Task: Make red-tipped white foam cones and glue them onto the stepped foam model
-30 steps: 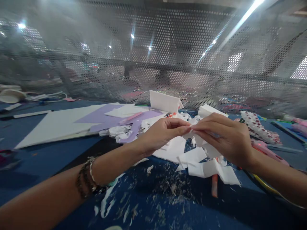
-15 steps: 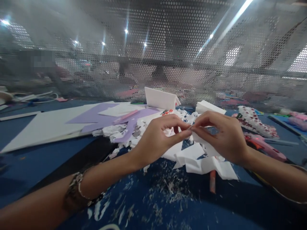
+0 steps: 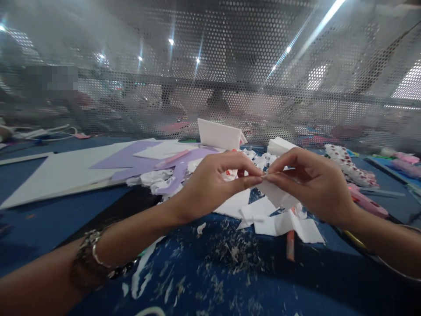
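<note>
My left hand (image 3: 210,184) and my right hand (image 3: 312,184) meet fingertip to fingertip above a heap of white scraps (image 3: 272,219). Both pinch the same small white piece (image 3: 274,195), which hangs down under my right fingers. My left wrist wears bracelets (image 3: 92,259). A folded white foam shape (image 3: 219,134) stands behind the hands.
A large white board (image 3: 59,173) with purple sheets (image 3: 138,160) lies at the left on the blue table (image 3: 49,219). White crumbs litter the near table. A pink tool (image 3: 365,202) and a red-dotted white strip (image 3: 348,169) lie at the right. A perforated metal screen (image 3: 210,79) closes the back.
Both hands stay pinched together on the white piece; my left fingers have curled more over it. The view has shifted slightly.
</note>
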Demonstrator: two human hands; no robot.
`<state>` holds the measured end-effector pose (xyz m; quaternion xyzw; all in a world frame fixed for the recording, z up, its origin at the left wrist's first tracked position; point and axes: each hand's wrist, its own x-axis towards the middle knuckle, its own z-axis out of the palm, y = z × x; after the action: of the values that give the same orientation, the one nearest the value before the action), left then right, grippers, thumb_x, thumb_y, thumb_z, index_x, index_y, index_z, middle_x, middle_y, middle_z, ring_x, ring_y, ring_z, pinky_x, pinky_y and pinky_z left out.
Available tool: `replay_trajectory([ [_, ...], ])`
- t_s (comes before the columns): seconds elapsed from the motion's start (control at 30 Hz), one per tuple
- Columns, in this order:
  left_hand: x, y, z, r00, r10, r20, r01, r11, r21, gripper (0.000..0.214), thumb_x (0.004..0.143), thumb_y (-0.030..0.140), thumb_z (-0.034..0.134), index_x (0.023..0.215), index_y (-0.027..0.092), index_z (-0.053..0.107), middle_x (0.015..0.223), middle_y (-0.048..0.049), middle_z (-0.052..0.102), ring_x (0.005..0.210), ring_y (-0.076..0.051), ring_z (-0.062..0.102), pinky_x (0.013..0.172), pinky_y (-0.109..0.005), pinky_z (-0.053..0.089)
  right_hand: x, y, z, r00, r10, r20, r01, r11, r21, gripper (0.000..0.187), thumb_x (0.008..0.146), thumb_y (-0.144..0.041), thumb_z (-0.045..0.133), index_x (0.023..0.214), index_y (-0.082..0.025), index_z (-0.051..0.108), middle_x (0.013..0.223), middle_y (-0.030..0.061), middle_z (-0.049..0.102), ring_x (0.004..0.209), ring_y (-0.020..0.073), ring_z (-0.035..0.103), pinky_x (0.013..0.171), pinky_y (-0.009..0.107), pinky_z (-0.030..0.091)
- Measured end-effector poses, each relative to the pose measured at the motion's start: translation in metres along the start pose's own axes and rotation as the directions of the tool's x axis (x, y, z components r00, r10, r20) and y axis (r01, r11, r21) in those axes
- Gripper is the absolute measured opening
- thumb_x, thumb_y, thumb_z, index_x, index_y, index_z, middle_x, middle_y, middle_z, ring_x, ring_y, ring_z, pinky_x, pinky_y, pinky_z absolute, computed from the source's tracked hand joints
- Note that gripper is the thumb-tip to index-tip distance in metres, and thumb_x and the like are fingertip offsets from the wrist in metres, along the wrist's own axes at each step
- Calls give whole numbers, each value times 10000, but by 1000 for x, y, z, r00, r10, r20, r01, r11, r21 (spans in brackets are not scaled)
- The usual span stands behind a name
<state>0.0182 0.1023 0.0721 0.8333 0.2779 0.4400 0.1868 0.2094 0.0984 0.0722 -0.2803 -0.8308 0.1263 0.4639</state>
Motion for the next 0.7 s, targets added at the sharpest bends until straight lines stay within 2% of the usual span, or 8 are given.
replay_trajectory([
  [0.1,1,-1,-1,999,8,33,-6,998,-58,54,766,209,626,739,175,657,738,1,649,724,-114,566,709,-241,451,-2,-3,1,1000,0,-2,0,1000,-10,65,774,-233,603,822,-190,604,730,-7,629,655,70,582,592,166,504],
  [0.2,1,-1,-1,999,-33,31,36,997,-74,63,763,236,632,765,180,659,727,6,647,699,-108,558,684,-235,448,-3,-4,2,1000,4,-25,-4,1000,-13,45,775,-226,602,749,-190,613,698,-19,627,626,57,567,568,149,481],
  [0.3,0,2,1,996,-92,22,93,989,-112,86,755,261,638,761,177,651,707,13,637,654,-94,540,638,-216,444,-2,-3,2,998,58,-10,-57,997,50,74,775,-249,600,746,-182,605,683,-19,611,595,54,548,523,150,452],
  [0.37,-1,4,3,991,-132,16,133,969,-207,85,743,250,646,773,171,638,719,14,631,631,-85,533,603,-204,443,-1,-3,2,995,104,7,-104,989,108,96,780,-262,591,748,-172,595,665,-21,592,564,48,525,487,149,425],
  [0.43,-2,5,7,982,-184,36,185,917,-352,83,729,223,654,776,163,622,708,14,619,609,-80,530,569,-196,442,-2,-3,3,990,140,24,-142,975,171,110,785,-266,581,748,-163,585,655,-23,576,542,42,501,462,149,397],
  [0.57,-5,3,18,957,-284,56,256,742,-620,122,683,227,695,679,151,600,638,25,585,592,-73,521,559,-184,429,-6,-3,8,985,168,42,-173,946,276,114,801,-278,561,772,-167,566,667,-26,554,529,38,476,443,152,365],
  [0.7,-10,1,30,923,-385,27,267,587,-764,127,671,271,715,690,172,639,686,26,620,652,-71,535,619,-172,425,-9,-2,13,991,123,-45,-110,969,223,68,811,-246,546,798,-180,546,677,-36,534,526,27,460,433,140,350],
])
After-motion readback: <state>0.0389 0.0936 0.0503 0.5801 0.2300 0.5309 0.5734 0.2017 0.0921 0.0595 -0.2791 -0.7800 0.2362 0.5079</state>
